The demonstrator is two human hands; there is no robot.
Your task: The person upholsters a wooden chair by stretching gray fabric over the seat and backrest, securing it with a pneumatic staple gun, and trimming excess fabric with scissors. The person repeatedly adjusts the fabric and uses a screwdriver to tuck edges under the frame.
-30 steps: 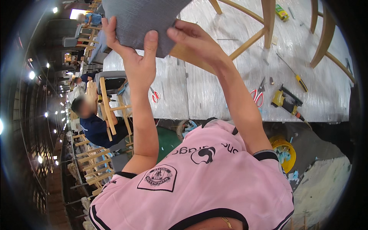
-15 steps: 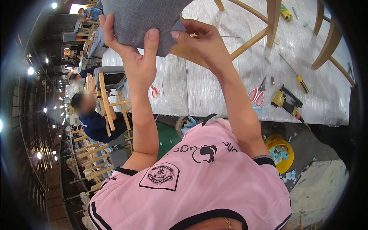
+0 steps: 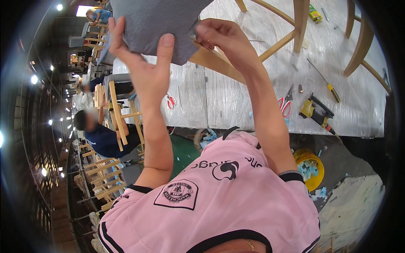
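— Holding anything right now?

— Yes. Your left hand (image 3: pixel 145 69) grips the grey cushion (image 3: pixel 158 23) raised above the counter (image 3: pixel 236 101), thumb across its front. Your right hand (image 3: pixel 221 38) pinches the cushion's edge, beside a wooden chair frame (image 3: pixel 291 31).

— Any containers around you?

— One yellow bucket (image 3: pixel 310 166) sits on the floor below the counter, with pale blue scraps in it. On the counter lie red scissors (image 3: pixel 285 105) and a yellow nail gun (image 3: pixel 316 111).

A plastic-wrapped workbench (image 3: pixel 236 101) carries red-handled scissors (image 3: pixel 285 105), a yellow nail gun (image 3: pixel 317 111) and a screwdriver (image 3: pixel 327 84).
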